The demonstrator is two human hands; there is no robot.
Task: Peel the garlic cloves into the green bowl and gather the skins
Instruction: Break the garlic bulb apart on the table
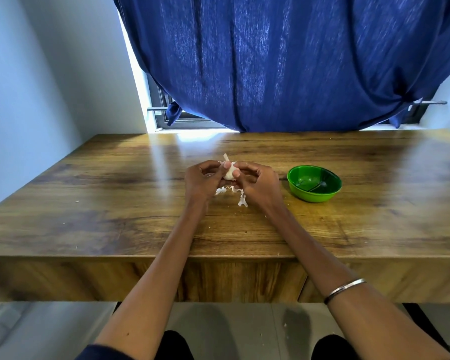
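A white garlic bulb [229, 170] with a papery stem tip is held just above the middle of the wooden table [115, 203]. My left hand [202, 180] grips it from the left and my right hand [257, 184] from the right, both thumbs pressed on its top. Torn white garlic skins [242, 201] lie on the table right under my hands. The green bowl [314, 183] stands to the right of my right hand, a little apart, and I see no cloves in it.
A blue curtain [296, 61] hangs behind the table's far edge, over a window. A pale wall [24, 100] runs along the left side. Small skin crumbs [77, 201] dot the tabletop. My right wrist wears a metal bangle [344, 291].
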